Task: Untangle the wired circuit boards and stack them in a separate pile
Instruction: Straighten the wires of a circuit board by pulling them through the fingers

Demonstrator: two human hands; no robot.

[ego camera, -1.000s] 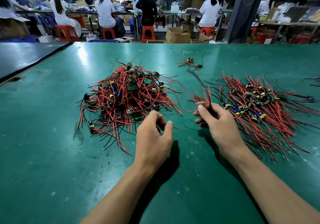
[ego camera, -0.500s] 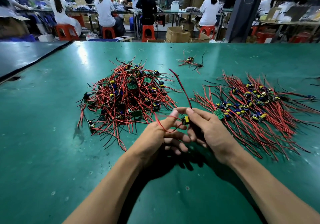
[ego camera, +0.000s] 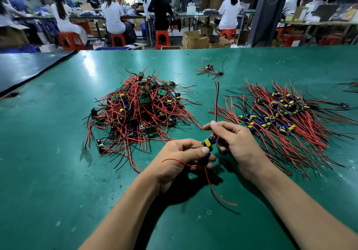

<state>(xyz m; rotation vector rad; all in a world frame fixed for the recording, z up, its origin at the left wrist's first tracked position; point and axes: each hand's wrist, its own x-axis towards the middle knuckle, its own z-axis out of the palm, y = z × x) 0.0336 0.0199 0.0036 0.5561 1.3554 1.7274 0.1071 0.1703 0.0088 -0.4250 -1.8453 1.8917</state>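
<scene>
A small circuit board with a yellow part is held between both hands above the green table. My left hand grips its lower red and black wires, which trail toward me. My right hand pinches the upper wire pair, which stands up straight. A tangled heap of wired boards lies to the left. A sorted pile of boards with wires laid out lies to the right.
A few loose wired boards lie farther back on the table. More wires show at the right edge. A dark mat borders the table at the left. People sit at benches beyond the far edge.
Both hands came together near the table's middle and took hold of one board. The upper wires have since been pulled straight upward and the lower wires now hang toward me.
</scene>
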